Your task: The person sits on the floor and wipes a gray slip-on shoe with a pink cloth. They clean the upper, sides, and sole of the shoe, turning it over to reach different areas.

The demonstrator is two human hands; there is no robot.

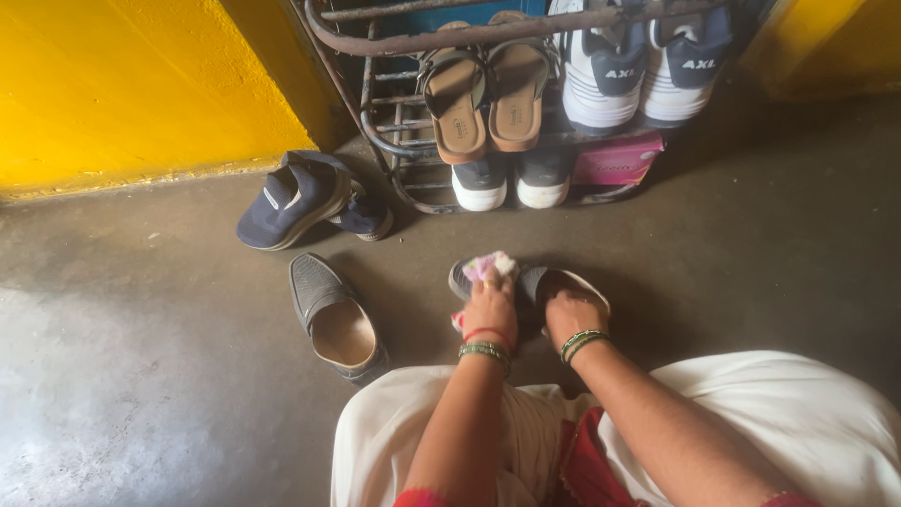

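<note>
My left hand (489, 306) grips a crumpled pink and white cloth (489, 267) and presses it on the toe of a grey slip-on shoe (533, 284) lying on the floor in front of me. My right hand (572, 314) is closed over the heel end of that shoe and holds it down. Both wrists wear green bangles, and the left one also has a red thread. The middle of the shoe is hidden under my hands. Its matching grey slip-on (335, 316) lies apart to the left, opening upward.
A rusty metal shoe rack (394, 122) stands ahead with brown sandals (485, 89), white and navy sneakers (638, 66), dark shoes (511, 178) and a pink box (618, 160). A navy shoe pair (305, 199) lies by the yellow wall (122, 84). My white garment (798, 422) covers my lap.
</note>
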